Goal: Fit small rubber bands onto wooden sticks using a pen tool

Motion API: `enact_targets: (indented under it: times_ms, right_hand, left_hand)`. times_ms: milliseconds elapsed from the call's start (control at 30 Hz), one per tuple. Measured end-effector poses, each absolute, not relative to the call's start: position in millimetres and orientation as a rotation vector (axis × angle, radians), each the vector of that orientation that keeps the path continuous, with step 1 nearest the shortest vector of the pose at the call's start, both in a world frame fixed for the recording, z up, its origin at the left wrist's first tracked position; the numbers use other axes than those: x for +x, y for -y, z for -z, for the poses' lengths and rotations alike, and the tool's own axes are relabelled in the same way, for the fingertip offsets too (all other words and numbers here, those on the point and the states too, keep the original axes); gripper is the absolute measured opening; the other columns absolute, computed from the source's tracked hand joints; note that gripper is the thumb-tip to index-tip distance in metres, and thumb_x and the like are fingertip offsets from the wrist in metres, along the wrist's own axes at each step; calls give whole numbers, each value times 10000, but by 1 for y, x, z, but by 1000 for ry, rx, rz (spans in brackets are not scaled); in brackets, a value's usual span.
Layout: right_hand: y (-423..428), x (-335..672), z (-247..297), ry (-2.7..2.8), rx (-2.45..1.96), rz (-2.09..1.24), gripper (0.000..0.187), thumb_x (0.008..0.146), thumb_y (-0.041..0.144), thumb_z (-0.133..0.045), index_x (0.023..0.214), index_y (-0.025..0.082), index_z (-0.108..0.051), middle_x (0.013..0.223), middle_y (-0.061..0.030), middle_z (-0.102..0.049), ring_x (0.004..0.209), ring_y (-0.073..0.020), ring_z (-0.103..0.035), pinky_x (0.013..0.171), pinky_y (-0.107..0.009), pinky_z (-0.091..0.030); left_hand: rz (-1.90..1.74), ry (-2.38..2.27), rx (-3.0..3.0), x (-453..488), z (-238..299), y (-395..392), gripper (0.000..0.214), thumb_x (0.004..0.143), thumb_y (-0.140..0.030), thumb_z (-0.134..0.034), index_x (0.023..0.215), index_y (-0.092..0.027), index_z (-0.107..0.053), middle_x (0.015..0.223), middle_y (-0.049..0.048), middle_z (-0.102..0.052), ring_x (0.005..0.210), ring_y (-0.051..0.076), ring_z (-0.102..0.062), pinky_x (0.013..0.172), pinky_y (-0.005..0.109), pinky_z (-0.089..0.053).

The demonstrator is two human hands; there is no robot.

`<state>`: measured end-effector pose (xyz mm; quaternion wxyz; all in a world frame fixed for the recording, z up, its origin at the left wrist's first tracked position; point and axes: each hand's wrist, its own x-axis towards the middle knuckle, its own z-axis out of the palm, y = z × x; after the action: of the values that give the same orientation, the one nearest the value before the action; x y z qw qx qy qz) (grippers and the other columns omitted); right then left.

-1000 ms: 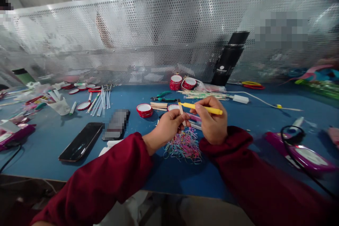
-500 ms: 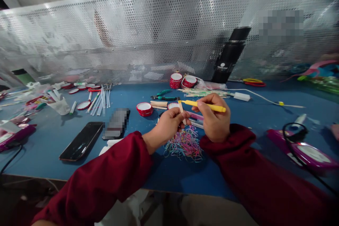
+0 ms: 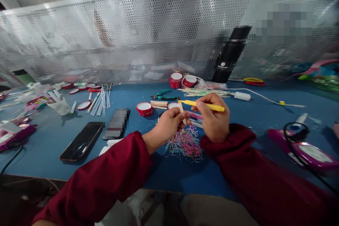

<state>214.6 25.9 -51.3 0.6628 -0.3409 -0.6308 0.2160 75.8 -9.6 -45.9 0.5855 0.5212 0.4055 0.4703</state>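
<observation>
Between the thumb and fingers of my left hand a flat wooden craft stick is pinched, its upper end coloured yellow with a dark tip. My right hand grips a yellow marker like a pen, and the marker's point touches the stick near its coloured end. Below both hands lies a heap of pastel rubber bands. Behind my left hand are a small stack of craft sticks and a red-rimmed white disc stack. Pink and white pens lie partly hidden between the hands.
Two phones lie at the left, near a white cup of markers. Green-handled pliers, small red drums and a black flask stand or lie toward the perforated metal screen. A purple device with a cable sits right.
The marker and my right hand have shifted very slightly left, with the marker's point still at the stick. My left hand keeps its pinch in the same place.
</observation>
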Motion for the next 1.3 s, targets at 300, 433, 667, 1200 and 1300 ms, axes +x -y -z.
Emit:
enact_targets:
  times_ms: [300, 433, 667, 1200, 1300]
  right_hand:
    - [-26, 215, 52, 1443, -778, -492, 98, 864, 259, -591, 767, 251, -588, 669, -5, -608, 600, -192, -617, 565, -354, -475]
    - [-26, 215, 52, 1420, -766, -489, 86, 857, 259, -598, 772, 250, -591, 663, -9, -608, 595, -192, -614, 555, -353, -477]
    - [-26, 214, 51, 1408, -785, -462, 96, 840, 272, -613, 768, 212, -594, 642, 11, -618, 576, -164, -613, 547, -309, -468]
    - [-25, 215, 50, 1435, -769, -481, 106, 847, 269, -594, 766, 204, -577, 654, 24, -610, 584, -146, -607, 567, -296, -468]
    - [-24, 215, 50, 1436, -777, -471, 102, 849, 266, -588, 766, 207, -578, 650, 25, -623, 585, -141, -600, 581, -295, -467]
  left_hand:
    - [-1100, -945, 1208, 76, 46, 9, 141, 928, -200, -474, 825, -136, -546, 729, 7, -589, 516, 44, -442, 487, 183, -324]
    - [-1097, -942, 1203, 76, 46, 9, 130, 927, -189, -468, 832, -139, -541, 729, 8, -588, 515, 47, -440, 487, 183, -328]
    - [-1102, -946, 1203, 76, 45, 9, 127, 921, -195, -478, 834, -140, -551, 718, 2, -589, 518, 50, -446, 495, 188, -334]
    - [-1105, -936, 1208, 76, 48, 9, 120, 913, -238, -507, 847, -147, -548, 728, -1, -588, 521, 46, -447, 489, 185, -329]
    - [-1111, -920, 1217, 76, 50, 8, 147, 910, -256, -514, 810, -150, -536, 729, 5, -592, 536, 50, -453, 489, 182, -331]
